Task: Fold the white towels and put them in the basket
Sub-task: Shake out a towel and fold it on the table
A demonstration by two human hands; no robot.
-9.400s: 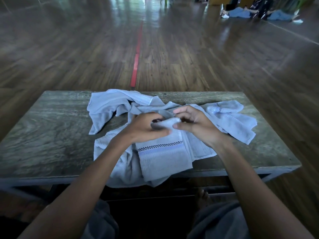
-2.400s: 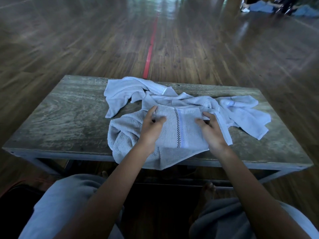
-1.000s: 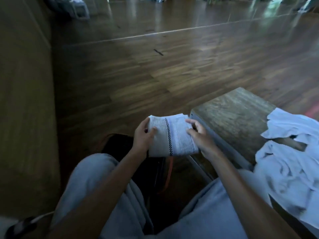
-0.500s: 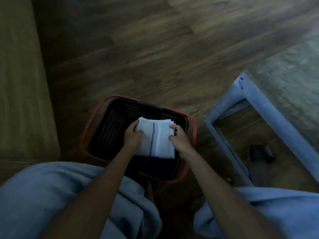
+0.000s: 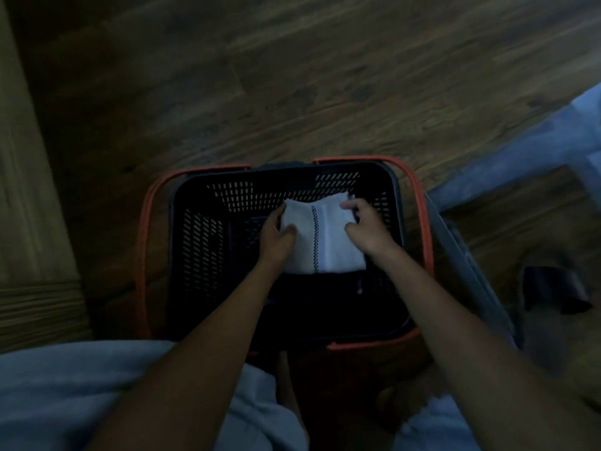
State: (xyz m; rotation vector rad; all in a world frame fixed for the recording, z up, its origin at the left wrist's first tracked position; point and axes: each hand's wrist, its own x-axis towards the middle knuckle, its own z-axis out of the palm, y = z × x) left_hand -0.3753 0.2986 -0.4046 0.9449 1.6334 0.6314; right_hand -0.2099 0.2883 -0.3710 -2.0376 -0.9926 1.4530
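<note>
A folded white towel (image 5: pixel 320 237) with a dark checked stripe sits low inside a black slotted basket (image 5: pixel 208 242) with orange handles, on the floor in front of my knees. My left hand (image 5: pixel 276 239) grips the towel's left edge. My right hand (image 5: pixel 366 227) holds its right edge, fingers curled over the far corner. The basket's inside looks dark, and I cannot tell whether the towel rests on the bottom. The other towels are out of view.
The table's pale metal leg frame (image 5: pixel 520 157) stands just right of the basket. A dark sandal (image 5: pixel 553 288) lies under the table. A light wooden wall panel (image 5: pixel 29 190) runs along the left. Wooden floor lies beyond the basket.
I turned from the table to the basket on my left. Both hands carried the folded towel down and now hold it deeper inside the basket.
</note>
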